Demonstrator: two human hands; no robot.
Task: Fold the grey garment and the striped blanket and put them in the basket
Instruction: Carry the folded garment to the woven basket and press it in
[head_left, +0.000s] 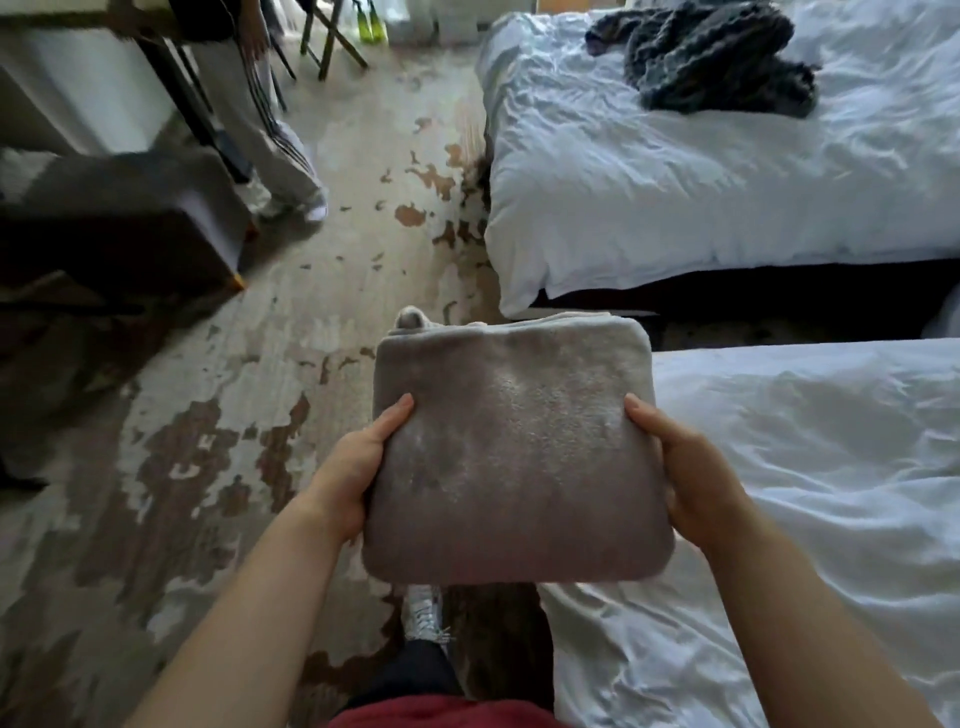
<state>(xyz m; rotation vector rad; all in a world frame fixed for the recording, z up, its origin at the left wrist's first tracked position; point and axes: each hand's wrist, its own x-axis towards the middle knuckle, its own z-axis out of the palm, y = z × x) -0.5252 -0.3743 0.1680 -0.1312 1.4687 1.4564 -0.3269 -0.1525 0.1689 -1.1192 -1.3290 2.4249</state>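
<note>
A grey garment (511, 452), folded into a thick square, hangs in the air over the floor in front of me. My left hand (353, 467) grips its left edge, thumb on top and fingers underneath. On the opposite edge my right hand (691, 467) holds it the same way. A dark grey knitted blanket (711, 54) lies crumpled on the far bed at the top right; its stripes are hard to make out. A dark fabric-sided box that may be the basket (130, 218) stands on the floor at the left, blurred.
Two beds with white covers fill the right side: the far bed (701, 197) and the near bed (805, 493), with a dark gap between them. A worn patchy floor (208, 441) runs down the middle. Another person's legs (280, 150) stand by a table at the upper left.
</note>
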